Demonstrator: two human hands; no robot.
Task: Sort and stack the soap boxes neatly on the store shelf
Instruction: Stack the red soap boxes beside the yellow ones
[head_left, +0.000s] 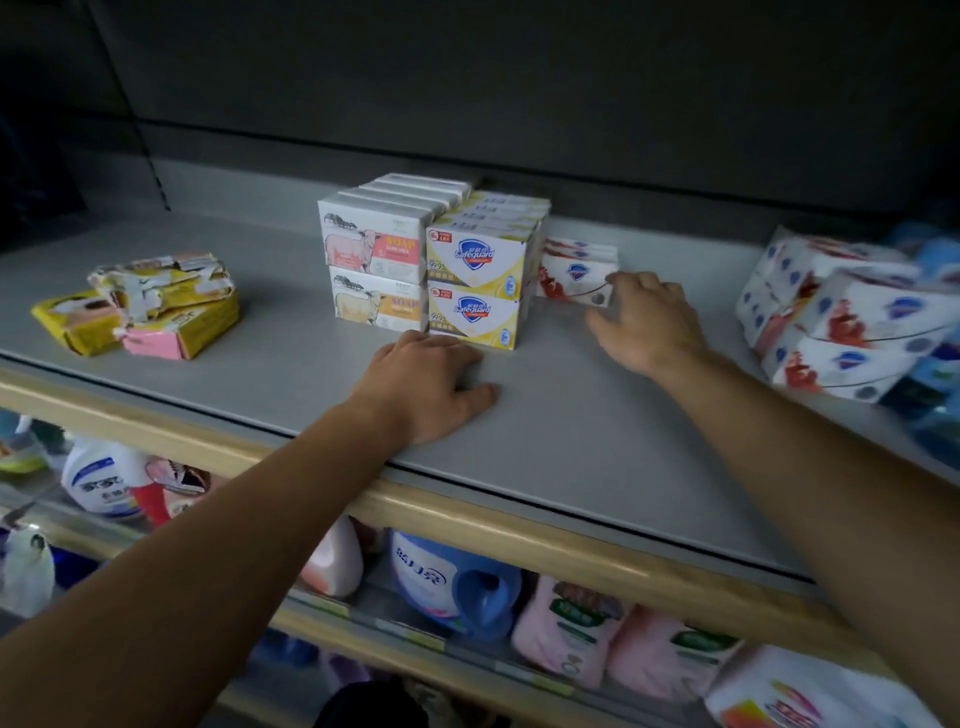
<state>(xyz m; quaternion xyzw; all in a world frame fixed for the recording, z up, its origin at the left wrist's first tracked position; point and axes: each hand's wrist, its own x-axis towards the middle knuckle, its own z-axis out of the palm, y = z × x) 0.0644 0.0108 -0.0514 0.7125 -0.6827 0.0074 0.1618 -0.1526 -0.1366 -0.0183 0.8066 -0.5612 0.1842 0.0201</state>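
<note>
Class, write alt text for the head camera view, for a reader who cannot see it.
A person's right hand touches a row of red-and-white soap boxes on a grey shelf, beside stacked yellow Safeguard boxes; the left hand rests flat in front.

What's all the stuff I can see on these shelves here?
Sheep soap boxes: two-high rows, white, shelf centre.
Safeguard yellow boxes: two-high rows, white-yellow, right of the sheep boxes.
Red-white Safeguard boxes: one low row, beside the yellow stack.
Red-white packs: a loose pile, far right.
Torn soap packs: several, yellow and pink, left.
Shelf: one, grey.
Detergent bottles: several, lower shelf.
Left hand: flat on the shelf.
Right hand: touching the red-white boxes.
</note>
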